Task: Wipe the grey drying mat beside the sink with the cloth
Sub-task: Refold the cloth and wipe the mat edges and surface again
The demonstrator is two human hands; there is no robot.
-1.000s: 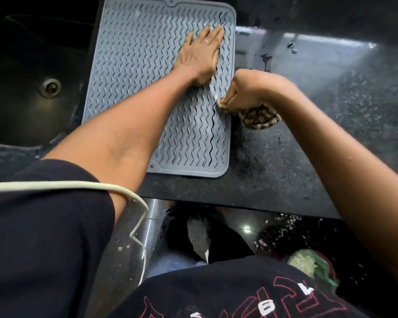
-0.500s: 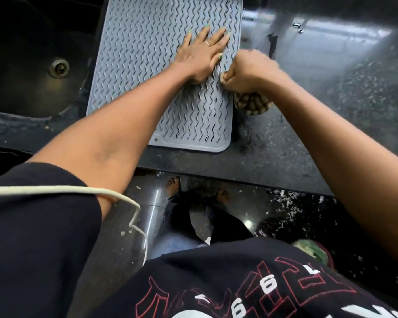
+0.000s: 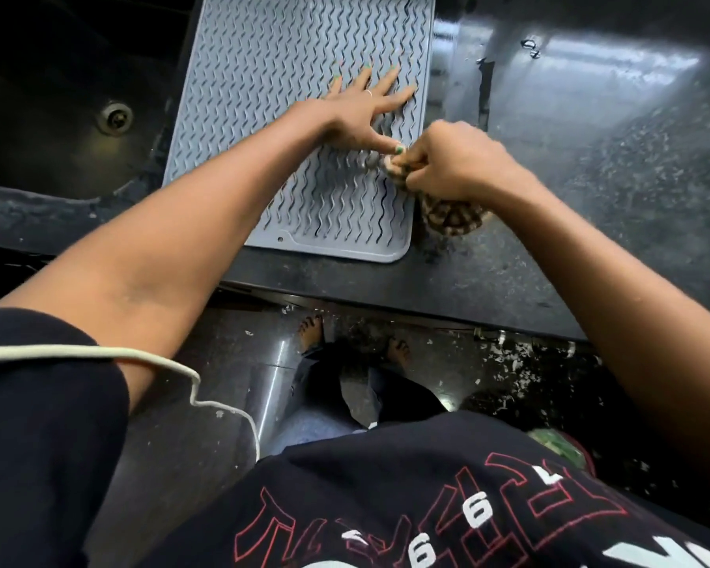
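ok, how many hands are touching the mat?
2. Left hand lies flat with spread fingers on the mat; right hand grips the cloth at the mat's right edge, so its contact may be through the cloth.

I'm looking down on a dark, speckled stone counter, and there's a broad sheen of light across it out past my right hand, up toward the far right. A couple of small bits of debris sit in that bright patch. Off beyond my left hand, the black sink drops away, its round metal drain catching a dull glint. The counter's front edge runs across below both forearms. Under it I see a dark polished floor with a pale reflected streak, and white flecks scattered on the right-hand side. Something green lies low down there, too blurred for me to name.
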